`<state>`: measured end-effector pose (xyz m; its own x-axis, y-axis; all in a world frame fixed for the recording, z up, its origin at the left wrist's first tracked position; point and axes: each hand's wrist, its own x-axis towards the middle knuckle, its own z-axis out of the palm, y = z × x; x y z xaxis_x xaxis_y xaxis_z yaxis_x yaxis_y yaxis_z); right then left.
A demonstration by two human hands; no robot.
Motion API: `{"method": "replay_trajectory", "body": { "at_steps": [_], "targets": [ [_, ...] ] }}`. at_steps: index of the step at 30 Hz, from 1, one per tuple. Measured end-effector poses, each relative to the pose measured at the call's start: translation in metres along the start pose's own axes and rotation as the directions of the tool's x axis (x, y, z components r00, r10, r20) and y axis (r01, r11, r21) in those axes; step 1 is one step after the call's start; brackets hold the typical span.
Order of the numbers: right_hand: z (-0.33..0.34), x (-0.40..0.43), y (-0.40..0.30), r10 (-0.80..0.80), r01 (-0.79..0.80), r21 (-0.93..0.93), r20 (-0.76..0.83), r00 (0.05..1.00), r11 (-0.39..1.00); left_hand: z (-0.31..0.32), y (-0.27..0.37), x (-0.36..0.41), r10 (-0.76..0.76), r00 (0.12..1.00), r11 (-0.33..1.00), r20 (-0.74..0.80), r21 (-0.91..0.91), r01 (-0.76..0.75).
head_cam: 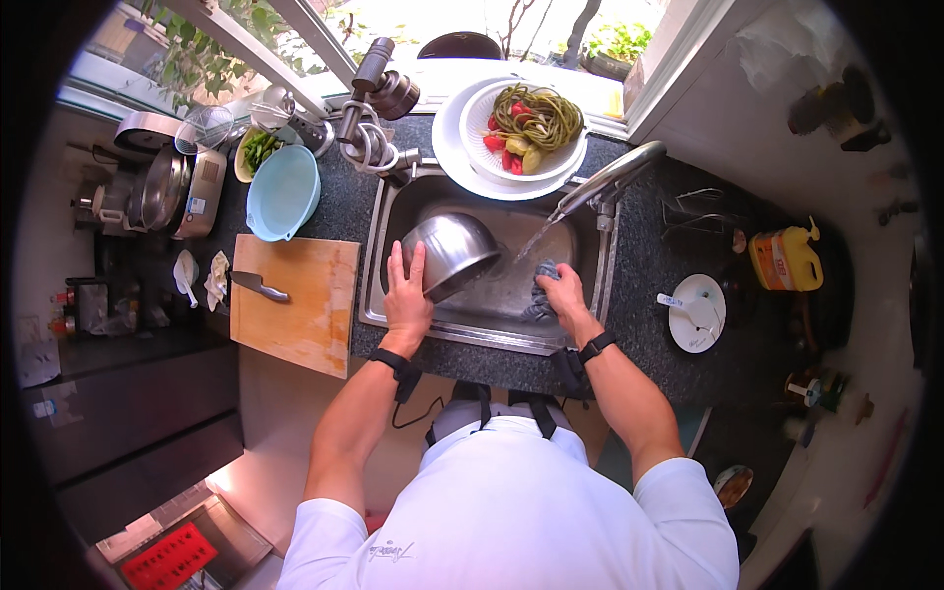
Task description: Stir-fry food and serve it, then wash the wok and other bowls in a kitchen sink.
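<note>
My left hand (408,295) holds a stainless steel bowl (456,249) against its outer side, fingers spread over the metal. The bowl is tipped over the left part of the steel sink (509,310), its mouth facing down and to the right. In my right hand (565,296) is a bunched grey cloth (544,284), held inside the sink's right side. A stream of water (538,236) runs from the curved faucet (612,173) into the basin between the bowl and the cloth.
Behind the sink, a white colander (472,122) holds long beans and red and yellow-green peppers. On the left, a knife (259,285) lies on a wooden cutting board (310,317), near a light blue basin (284,193). A plate (709,291) with a spoon and a yellow jug (786,258) stand right.
</note>
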<state>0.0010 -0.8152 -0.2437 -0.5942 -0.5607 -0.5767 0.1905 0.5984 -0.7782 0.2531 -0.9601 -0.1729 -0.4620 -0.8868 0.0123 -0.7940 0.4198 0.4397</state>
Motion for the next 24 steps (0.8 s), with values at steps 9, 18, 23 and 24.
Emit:
{"method": "replay_trajectory", "body": {
  "at_steps": [9, 18, 23, 24],
  "targets": [
    [-0.021, -0.014, -0.003, -0.136, 0.132, -0.128, -0.025, 0.99, 0.983, -0.037, -0.028, -0.014, 0.398, 0.871, 0.917, -0.289, 0.097, -0.387],
    [-0.025, -0.073, -0.075, -0.311, 0.302, 0.093, 0.112, 0.944, 0.949, -0.019, -0.046, -0.015, -0.253, 0.948, 0.914, -0.191, -0.369, 0.17],
    [0.005, -0.115, -0.141, -0.54, 0.477, 0.287, 0.204, 0.817, 0.831, -0.033, -0.003, -0.034, -0.553, 0.818, 0.488, 0.159, -0.734, 0.472],
    [0.018, -0.113, -0.142, -0.554, 0.505, 0.235, 0.26, 0.791, 0.831, -0.031, -0.003, -0.039, -0.56, 0.803, 0.439, 0.204, -0.749, 0.496]
  ]
}}
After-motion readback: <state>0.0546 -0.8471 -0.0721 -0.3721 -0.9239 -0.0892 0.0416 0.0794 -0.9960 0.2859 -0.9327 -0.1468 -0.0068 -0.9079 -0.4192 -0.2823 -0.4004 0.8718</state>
